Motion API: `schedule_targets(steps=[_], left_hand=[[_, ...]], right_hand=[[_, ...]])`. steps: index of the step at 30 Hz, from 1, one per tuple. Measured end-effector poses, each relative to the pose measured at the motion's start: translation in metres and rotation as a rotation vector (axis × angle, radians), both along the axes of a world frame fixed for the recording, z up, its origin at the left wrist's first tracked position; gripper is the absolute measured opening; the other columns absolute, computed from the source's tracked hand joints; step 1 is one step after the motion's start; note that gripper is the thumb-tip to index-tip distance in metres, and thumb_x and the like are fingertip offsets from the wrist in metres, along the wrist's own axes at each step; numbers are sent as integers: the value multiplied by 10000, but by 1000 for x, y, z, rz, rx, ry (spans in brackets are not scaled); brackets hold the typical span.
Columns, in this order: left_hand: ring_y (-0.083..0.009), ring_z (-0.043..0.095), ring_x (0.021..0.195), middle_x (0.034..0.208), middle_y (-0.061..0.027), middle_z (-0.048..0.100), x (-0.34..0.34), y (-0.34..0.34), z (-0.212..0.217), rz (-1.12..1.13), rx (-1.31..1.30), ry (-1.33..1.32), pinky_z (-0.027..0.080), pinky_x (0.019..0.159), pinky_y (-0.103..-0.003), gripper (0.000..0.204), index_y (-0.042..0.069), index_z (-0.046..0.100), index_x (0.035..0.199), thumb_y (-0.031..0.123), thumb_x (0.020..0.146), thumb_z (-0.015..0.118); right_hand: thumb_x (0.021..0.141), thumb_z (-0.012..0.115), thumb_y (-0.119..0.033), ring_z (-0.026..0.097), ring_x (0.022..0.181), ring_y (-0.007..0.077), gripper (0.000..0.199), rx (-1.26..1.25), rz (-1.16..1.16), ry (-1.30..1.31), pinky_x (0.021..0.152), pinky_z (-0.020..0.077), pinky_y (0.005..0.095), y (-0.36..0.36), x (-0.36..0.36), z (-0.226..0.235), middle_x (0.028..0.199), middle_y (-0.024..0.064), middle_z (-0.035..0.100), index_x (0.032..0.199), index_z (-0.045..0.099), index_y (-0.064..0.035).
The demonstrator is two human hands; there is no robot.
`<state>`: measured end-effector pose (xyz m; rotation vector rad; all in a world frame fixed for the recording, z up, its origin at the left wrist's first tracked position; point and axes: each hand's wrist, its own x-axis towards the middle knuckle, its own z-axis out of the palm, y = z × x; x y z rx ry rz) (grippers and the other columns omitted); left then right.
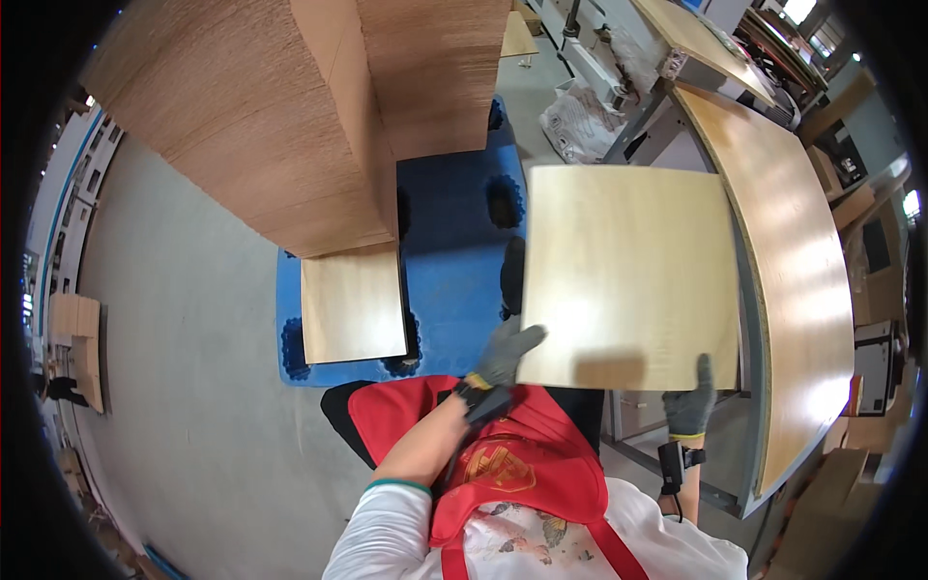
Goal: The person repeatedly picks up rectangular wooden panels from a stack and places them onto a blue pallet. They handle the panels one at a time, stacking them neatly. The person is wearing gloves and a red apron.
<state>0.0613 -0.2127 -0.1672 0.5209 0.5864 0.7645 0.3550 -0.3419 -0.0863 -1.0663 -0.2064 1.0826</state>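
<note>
A pale, smooth wooden panel (628, 261), nearly square, is held in front of me, to the right of the blue pallet. My left hand (505, 354), in a grey glove, grips the panel's near left corner with the thumb on its face. At the near right corner my right hand (690, 406), gloved too, is closed on the edge, thumb up over the face. The fingers of both hands are partly hidden under the panel. A similar light panel (354, 304) lies on the pallet, left of my left hand.
Tall stacks of brown board (261, 116) stand on the far and left part of the blue pallet (449, 280). A wood-topped table (788, 280) on a metal frame stands close on the right. White plastic bags (580, 121) lie on the floor beyond the panel.
</note>
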Motion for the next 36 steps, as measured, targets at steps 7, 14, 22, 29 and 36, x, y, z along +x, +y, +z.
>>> schedule_targets(steps=[7,14,22,29,36], left_hand=[[-328,575,1164,1258,-153,602,-135,-61,-5,738,-269,-212,473,985,-462,449,13,520,1268,229,886,616],[-237,634,930,1055,-131,667,-174,-67,-103,795,196,1099,501,805,-378,350,3,627,1086,276,870,668],[-353,642,761,817,-169,681,-268,-12,-182,966,-21,1314,496,653,-453,196,-20,623,888,154,798,636],[-376,672,710,719,-191,662,-361,3,-261,173,293,1826,515,588,-435,295,57,603,933,207,722,743],[-398,665,712,715,-208,659,-389,9,-286,85,426,1750,516,616,-465,218,64,588,867,228,764,689]], right_hand=[[913,593,-97,595,1118,288,386,-35,416,173,951,509,431,95,-166,-47,1245,138,584,1280,498,-24],[919,615,-107,614,1096,222,322,-216,810,392,944,503,341,155,-340,-174,1186,131,626,1214,547,4],[913,562,-174,526,1214,265,443,434,1453,-1133,1051,412,392,153,-406,-250,1328,132,547,1339,499,-72],[907,495,-118,518,1237,266,391,617,1409,-927,1088,398,414,160,-317,-237,1273,95,571,1295,537,-142],[1012,471,-167,574,1176,297,370,-365,1014,287,1018,474,444,174,-255,-160,1222,164,579,1348,446,-15]])
